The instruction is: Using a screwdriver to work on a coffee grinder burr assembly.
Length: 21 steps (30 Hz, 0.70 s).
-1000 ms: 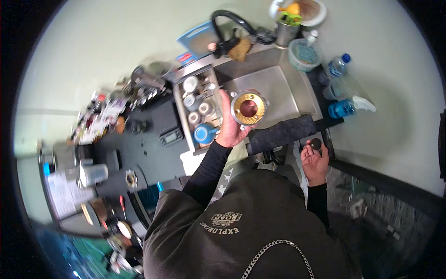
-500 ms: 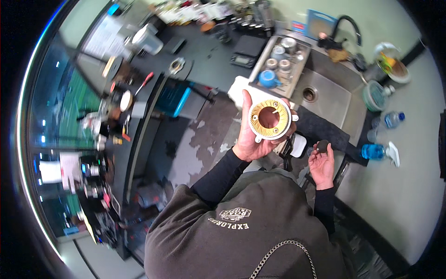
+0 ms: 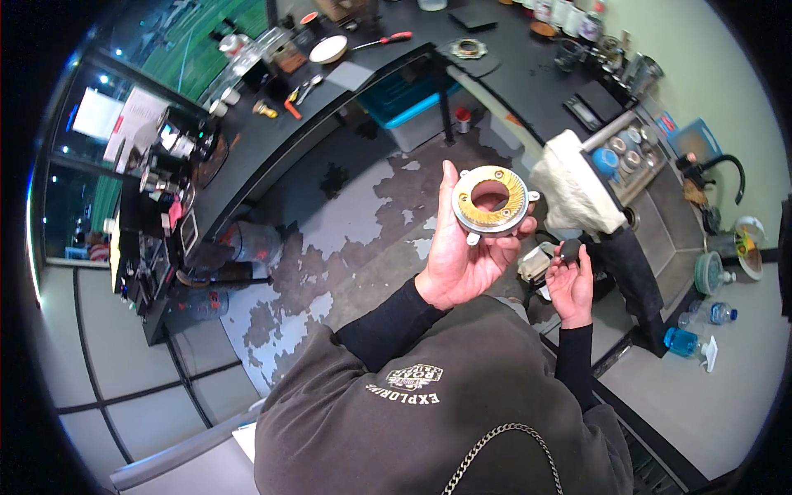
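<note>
My left hand (image 3: 464,268) is closed around the edge of a grinder burr (image 3: 515,194), raised in front of my chest. The burr is a gold-coloured toothed ring seated in a silver metal carrier with small tabs, its teeth facing up at a tilt. Through its central hole, part of my hand shows. Off to the right, my right hand (image 3: 569,293) is palm up, with fingers curled about a small dark rounded object (image 3: 569,250). What that object is, I cannot make out. The two hands are apart.
A dark counter (image 3: 272,140) curves round the left and far side, bearing a white bowl (image 3: 328,49), a red-handled screwdriver (image 3: 384,40) and a round metal part (image 3: 469,49). At right are a white cloth (image 3: 577,181), a sink (image 3: 672,214) and a blue spray bottle (image 3: 683,341).
The view has turned left, so the sink and counter sit farther right and more floor shows. The burr in my left hand has tilted. Both hands keep their holds.
</note>
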### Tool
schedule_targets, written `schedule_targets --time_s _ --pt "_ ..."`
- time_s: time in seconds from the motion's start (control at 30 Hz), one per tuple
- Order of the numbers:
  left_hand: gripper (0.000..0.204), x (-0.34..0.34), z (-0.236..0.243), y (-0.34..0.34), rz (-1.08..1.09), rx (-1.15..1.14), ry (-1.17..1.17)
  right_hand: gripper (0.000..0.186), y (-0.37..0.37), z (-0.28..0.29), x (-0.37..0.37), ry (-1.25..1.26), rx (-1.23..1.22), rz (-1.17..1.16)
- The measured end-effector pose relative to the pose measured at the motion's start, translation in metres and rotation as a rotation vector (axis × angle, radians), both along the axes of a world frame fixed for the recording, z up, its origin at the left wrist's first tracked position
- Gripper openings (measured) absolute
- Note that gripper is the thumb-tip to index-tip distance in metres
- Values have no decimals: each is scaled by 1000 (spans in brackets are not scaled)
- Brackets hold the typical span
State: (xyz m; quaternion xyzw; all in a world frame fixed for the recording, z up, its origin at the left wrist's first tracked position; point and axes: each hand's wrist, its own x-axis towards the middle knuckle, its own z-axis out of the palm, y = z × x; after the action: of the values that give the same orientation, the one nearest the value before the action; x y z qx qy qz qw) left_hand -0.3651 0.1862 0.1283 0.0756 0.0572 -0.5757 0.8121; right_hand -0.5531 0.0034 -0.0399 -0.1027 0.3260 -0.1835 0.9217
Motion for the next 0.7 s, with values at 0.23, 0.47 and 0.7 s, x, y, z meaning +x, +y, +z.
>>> schedule_targets --time_s 0.23,0.47,0.7 --pt "85 59 -4 127 189 77 -108 42 111 -5 82 -20 87 115" --pt "84 92 -9 231 480 209 -195 42 196 0 158 89 53 355" --pt "82 111 -17 295 701 109 -377 41 238 3 227 71 -5 578"
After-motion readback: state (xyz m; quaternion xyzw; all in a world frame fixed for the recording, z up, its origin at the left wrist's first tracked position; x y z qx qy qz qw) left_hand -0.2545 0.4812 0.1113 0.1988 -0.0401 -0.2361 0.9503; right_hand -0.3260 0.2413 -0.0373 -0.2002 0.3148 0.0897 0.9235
